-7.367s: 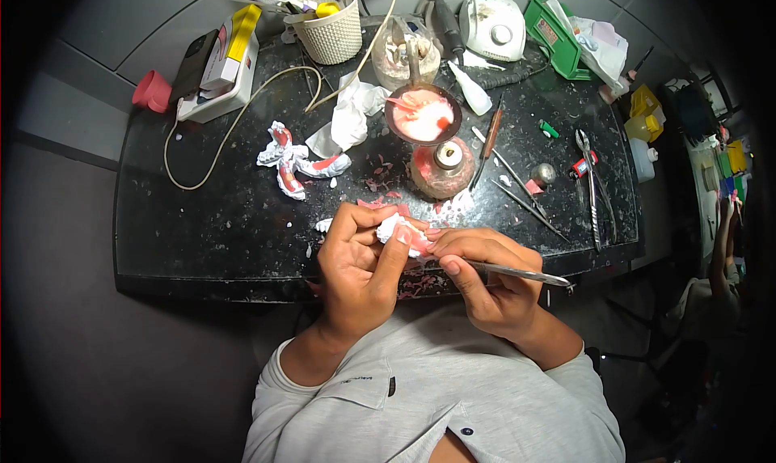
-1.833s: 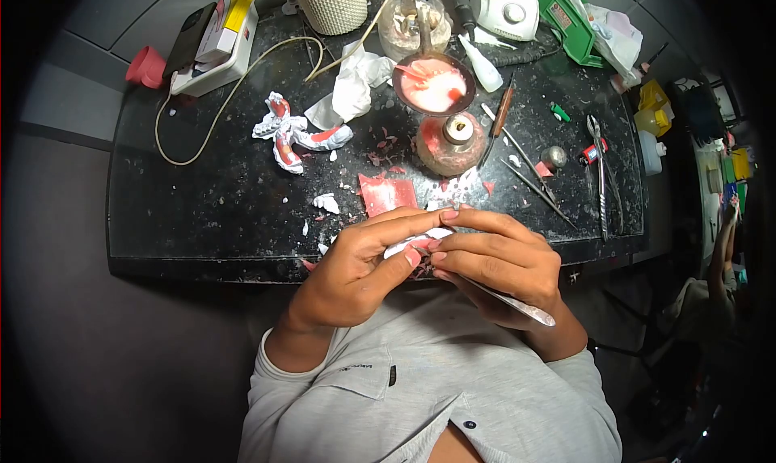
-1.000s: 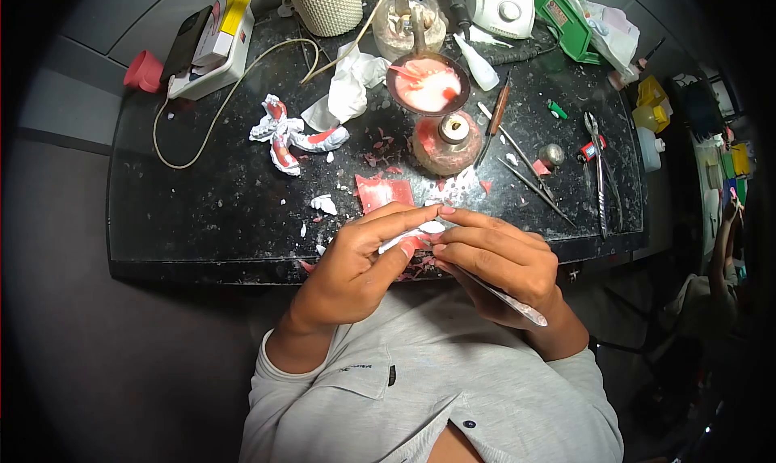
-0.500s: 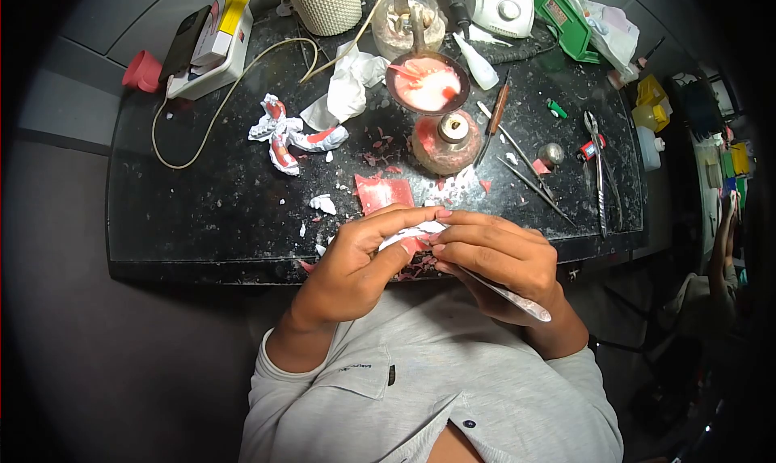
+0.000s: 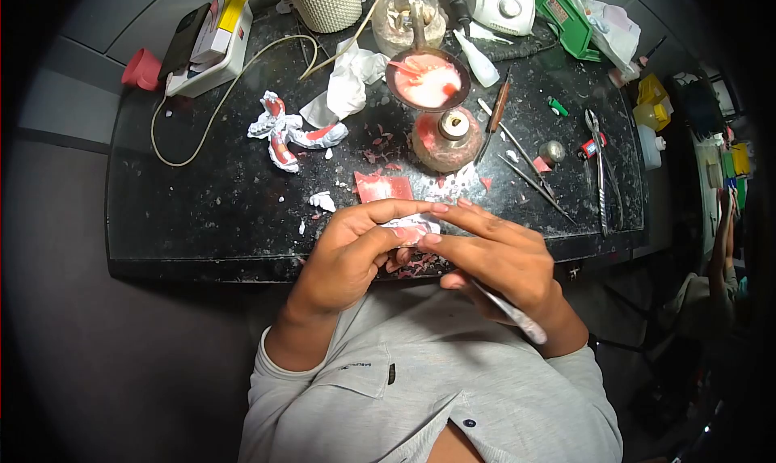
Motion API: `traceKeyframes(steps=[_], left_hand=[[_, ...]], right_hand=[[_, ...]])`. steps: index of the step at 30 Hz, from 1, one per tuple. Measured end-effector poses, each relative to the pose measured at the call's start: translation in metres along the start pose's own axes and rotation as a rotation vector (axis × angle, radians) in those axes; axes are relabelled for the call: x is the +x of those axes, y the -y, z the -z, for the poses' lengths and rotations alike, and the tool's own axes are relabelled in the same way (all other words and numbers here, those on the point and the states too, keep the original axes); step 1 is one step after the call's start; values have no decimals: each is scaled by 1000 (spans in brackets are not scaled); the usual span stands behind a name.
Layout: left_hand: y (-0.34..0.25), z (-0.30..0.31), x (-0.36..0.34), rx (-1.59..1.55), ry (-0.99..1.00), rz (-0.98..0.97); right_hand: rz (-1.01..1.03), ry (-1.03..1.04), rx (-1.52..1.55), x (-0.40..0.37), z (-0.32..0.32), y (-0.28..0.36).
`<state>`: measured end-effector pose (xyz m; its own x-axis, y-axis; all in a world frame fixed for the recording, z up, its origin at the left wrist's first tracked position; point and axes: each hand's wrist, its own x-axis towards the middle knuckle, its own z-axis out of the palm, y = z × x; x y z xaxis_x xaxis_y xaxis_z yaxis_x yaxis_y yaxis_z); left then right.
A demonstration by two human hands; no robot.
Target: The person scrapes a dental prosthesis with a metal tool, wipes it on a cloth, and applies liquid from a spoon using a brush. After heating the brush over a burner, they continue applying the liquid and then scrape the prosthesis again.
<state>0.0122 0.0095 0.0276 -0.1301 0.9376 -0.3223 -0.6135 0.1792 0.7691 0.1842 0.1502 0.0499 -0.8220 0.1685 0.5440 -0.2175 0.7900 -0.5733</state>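
My left hand (image 5: 349, 257) is closed round a white dental impression piece with pink wax on it (image 5: 414, 232), above the front edge of the bench. My right hand (image 5: 509, 261) has its fingertips on the right side of this piece. A metal spatula-like tool (image 5: 525, 324) is tucked in the right palm, its broad end pointing down toward my shirt; its other end is hidden by the fingers. Just beyond my hands lies a pink wax sheet (image 5: 383, 188). White scraps (image 5: 322, 202) are left of it.
A small pan of pink wax (image 5: 427, 87) sits over a glass burner (image 5: 443, 149). White pieces with pink wax (image 5: 287, 133) lie left, near crumpled paper (image 5: 347, 87). Hand tools (image 5: 537, 188), a metal ball (image 5: 552, 152) and pliers-like tool (image 5: 599, 172) are on the right. A cable (image 5: 206, 139) loops at left.
My right fingers have straightened and spread somewhat over the piece. The spatula-like tool has shifted slightly down in the right palm. My left hand has turned the piece a little.
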Motion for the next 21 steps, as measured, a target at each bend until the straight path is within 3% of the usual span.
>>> traceKeyframes(steps=[3, 9, 21], left_hand=[[4, -1, -1, 30, -59, -22], [-3, -8, -2, -12, 14, -45], [6, -10, -4, 449, 28, -335]], right_hand=[[52, 15, -107, 0, -6, -1], [52, 27, -182, 1, -4, 2], [-30, -89, 95, 1, -4, 1]])
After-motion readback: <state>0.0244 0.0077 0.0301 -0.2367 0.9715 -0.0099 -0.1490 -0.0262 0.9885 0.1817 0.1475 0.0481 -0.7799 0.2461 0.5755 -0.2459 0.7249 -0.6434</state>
